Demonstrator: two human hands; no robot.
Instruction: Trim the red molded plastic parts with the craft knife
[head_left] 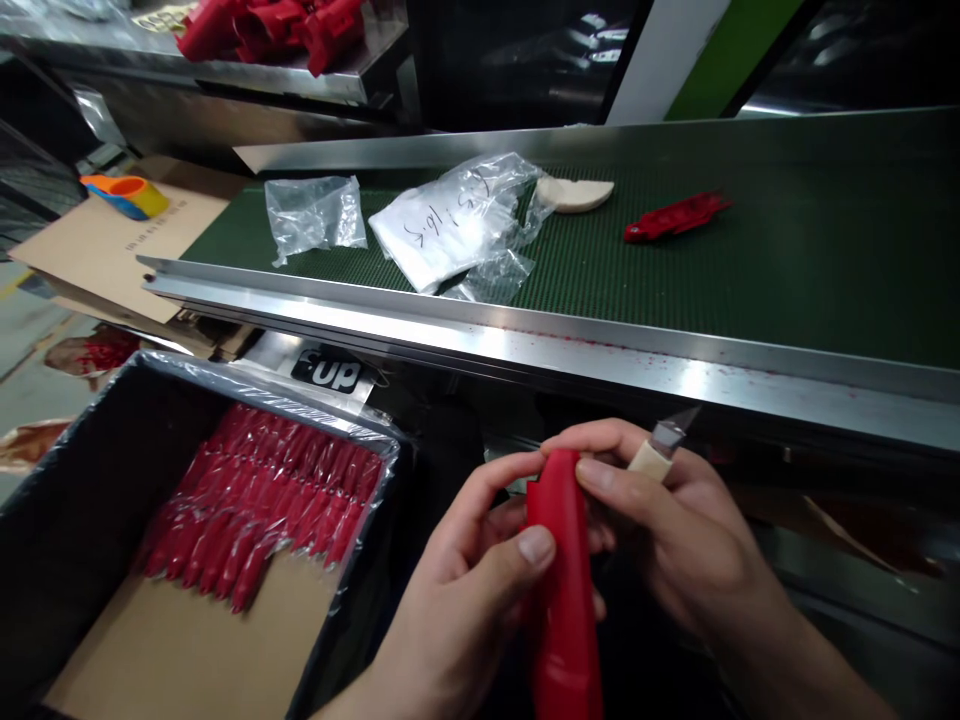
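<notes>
My left hand (457, 570) is closed around a long red plastic part (566, 610), with the thumb pressed on its near face. The part stands nearly upright in front of me, and its lower end runs out of the picture. My right hand (690, 530) pinches the top of the same part between thumb and fingers. Tucked in that right hand is a craft knife (651, 460) with a cream handle, its pointed blade facing up and away from the part.
A green conveyor belt (600, 285) with metal edges carries plastic bags (450, 225), a cream half-round piece (576, 195) and another red part (675, 217). At left, a lined bin (150, 375) holds rows of wrapped red parts (255, 500). A tape dispenser (131, 195) lies on cardboard (97, 245).
</notes>
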